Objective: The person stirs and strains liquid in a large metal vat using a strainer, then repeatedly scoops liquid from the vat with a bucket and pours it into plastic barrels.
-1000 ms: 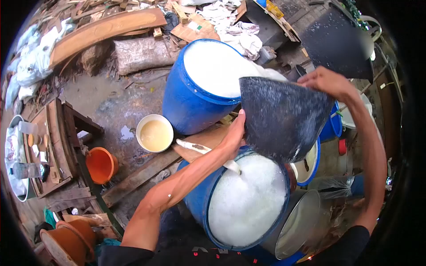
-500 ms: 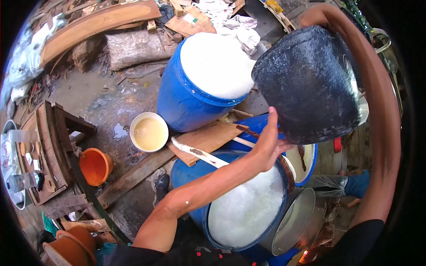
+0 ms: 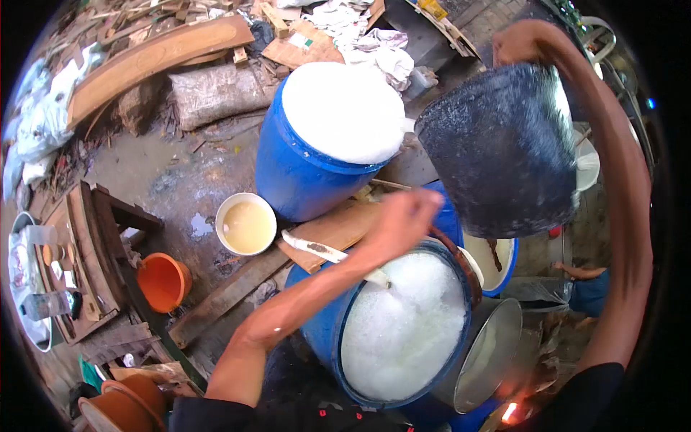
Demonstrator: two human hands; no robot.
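My right hand (image 3: pixel 520 45) is closed on the top rim of a large black bucket (image 3: pixel 497 151), which hangs tilted at the right. A little white foam lies between its rim and the white foam (image 3: pixel 344 111) that fills the far blue barrel (image 3: pixel 288 169). My left hand (image 3: pixel 409 222) is blurred and apart from the bucket, above the near blue barrel (image 3: pixel 317 317); its fingers are smeared by motion. White froth (image 3: pixel 403 327) fills that barrel, and a pale stick (image 3: pixel 327 252) rests over its edge.
A bowl of yellowish liquid (image 3: pixel 245 225) stands beside the far barrel. An orange bucket (image 3: pixel 164 282) and a wooden bench (image 3: pixel 90 245) are at the left. A metal drum (image 3: pixel 488 353) stands near a small fire (image 3: pixel 509 412). Another person's arm (image 3: pixel 581 273) shows at the right.
The black bucket was lifted and tilted beside the far barrel, then lowered slightly. My left hand has let go of its lower side and moved left. My right hand stays at its rim.
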